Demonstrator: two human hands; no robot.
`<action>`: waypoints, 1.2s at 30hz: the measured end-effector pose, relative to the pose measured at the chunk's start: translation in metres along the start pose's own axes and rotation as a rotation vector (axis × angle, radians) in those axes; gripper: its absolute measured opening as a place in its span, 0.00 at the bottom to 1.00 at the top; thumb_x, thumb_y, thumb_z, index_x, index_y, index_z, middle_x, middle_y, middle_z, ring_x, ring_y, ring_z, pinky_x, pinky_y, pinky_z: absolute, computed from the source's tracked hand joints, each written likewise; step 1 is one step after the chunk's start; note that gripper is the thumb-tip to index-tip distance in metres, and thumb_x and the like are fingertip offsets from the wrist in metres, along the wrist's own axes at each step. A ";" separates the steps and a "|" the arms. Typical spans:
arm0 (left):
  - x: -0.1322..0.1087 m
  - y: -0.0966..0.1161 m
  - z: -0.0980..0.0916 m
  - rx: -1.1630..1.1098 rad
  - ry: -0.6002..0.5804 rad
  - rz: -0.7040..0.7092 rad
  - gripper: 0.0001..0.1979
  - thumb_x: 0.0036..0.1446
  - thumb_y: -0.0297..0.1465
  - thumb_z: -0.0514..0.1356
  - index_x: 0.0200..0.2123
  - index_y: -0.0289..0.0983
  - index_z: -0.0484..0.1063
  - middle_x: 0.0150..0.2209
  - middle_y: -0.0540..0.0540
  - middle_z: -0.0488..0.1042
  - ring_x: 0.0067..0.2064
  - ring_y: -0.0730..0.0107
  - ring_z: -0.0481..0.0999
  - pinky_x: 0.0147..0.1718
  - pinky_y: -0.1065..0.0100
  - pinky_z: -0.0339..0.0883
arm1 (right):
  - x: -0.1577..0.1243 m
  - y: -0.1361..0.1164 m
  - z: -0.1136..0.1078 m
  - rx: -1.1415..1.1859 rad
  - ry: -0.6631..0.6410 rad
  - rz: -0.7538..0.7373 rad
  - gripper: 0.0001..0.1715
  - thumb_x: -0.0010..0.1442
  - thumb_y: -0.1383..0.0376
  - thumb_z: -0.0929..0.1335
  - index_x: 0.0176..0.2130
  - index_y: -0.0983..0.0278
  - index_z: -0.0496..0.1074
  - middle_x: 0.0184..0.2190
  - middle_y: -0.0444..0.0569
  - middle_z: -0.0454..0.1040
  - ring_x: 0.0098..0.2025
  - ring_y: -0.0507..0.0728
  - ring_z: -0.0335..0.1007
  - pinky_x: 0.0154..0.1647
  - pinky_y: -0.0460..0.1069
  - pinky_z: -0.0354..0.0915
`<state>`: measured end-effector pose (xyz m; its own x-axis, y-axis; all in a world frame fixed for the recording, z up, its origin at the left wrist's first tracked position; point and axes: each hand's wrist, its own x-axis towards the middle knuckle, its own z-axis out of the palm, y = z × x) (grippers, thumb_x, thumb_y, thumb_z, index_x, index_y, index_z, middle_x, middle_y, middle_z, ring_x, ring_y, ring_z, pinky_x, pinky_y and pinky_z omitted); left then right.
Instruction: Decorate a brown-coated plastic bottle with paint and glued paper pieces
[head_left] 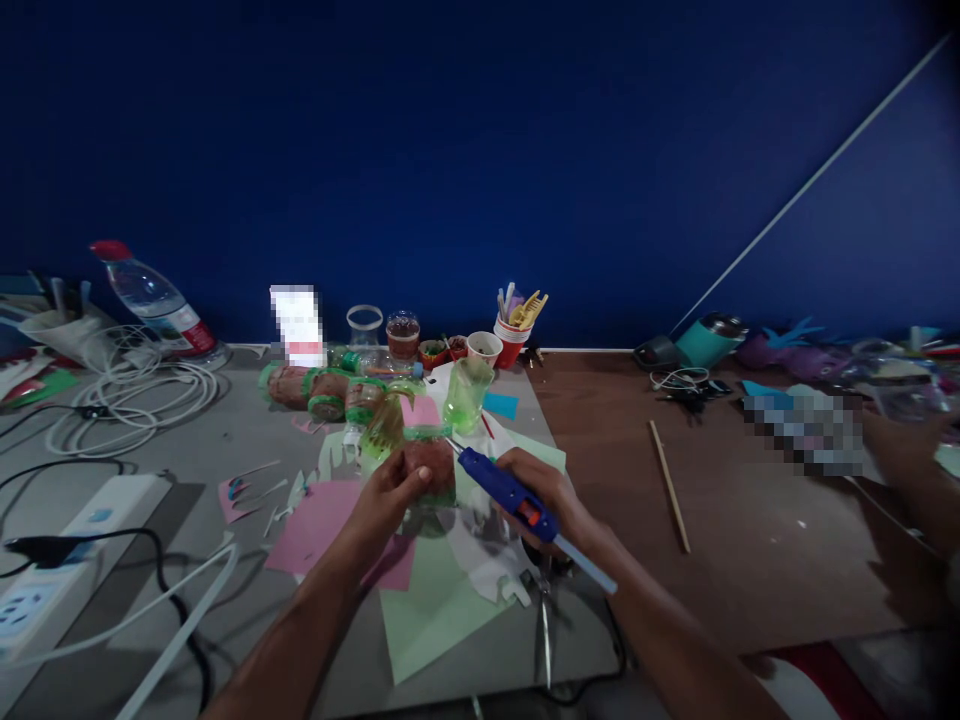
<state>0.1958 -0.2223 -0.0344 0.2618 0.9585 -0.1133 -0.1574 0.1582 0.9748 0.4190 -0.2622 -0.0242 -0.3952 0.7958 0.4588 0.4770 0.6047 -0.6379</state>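
My left hand point(396, 487) is closed round a brown cup-like piece point(433, 470) with green trim at its top and bottom. In my right hand point(551, 490) is a blue glue gun point(504, 487), a clear glue stick point(589, 565) poking out of its back end. The gun's nozzle points at the green upper rim of the brown piece; whether it touches I cannot tell. Just behind lie similar brown pieces with green trim point(349, 396) and a green-tinted clear plastic piece point(469, 398). Under my hands are pink paper point(319, 525) and pale green paper point(431, 620).
Scissors point(545, 630) lie near the front edge. At left are a power strip point(75, 560), coiled white cable point(142, 400) and a tilted water bottle point(161, 305). A red cup with utensils point(514, 340) stands behind. A wooden stick point(669, 487) and another person's arm point(911, 470) are at right.
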 end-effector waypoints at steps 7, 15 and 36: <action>-0.001 0.004 0.005 0.019 -0.079 0.096 0.17 0.48 0.41 0.65 0.23 0.38 0.62 0.26 0.51 0.66 0.30 0.70 0.66 0.33 0.68 0.60 | -0.002 -0.007 0.007 0.274 -0.017 0.266 0.05 0.55 0.63 0.68 0.32 0.63 0.68 0.32 0.47 0.69 0.32 0.54 0.67 0.35 0.48 0.63; 0.000 0.001 0.002 0.069 -0.022 0.068 0.18 0.46 0.43 0.65 0.24 0.38 0.62 0.26 0.52 0.66 0.29 0.71 0.64 0.31 0.69 0.58 | -0.002 -0.009 0.011 0.278 -0.028 0.439 0.08 0.52 0.63 0.69 0.28 0.64 0.64 0.24 0.41 0.64 0.25 0.49 0.59 0.25 0.43 0.59; 0.001 0.000 0.002 0.060 -0.038 0.070 0.18 0.45 0.43 0.65 0.24 0.38 0.62 0.26 0.51 0.66 0.29 0.70 0.64 0.31 0.69 0.57 | -0.005 -0.006 0.014 0.169 -0.016 0.460 0.12 0.53 0.61 0.69 0.26 0.64 0.64 0.21 0.41 0.62 0.23 0.49 0.56 0.24 0.44 0.57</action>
<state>0.1975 -0.2220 -0.0338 0.2885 0.9567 -0.0380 -0.1199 0.0755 0.9899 0.4072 -0.2698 -0.0311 -0.1857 0.9778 0.0970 0.4716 0.1753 -0.8642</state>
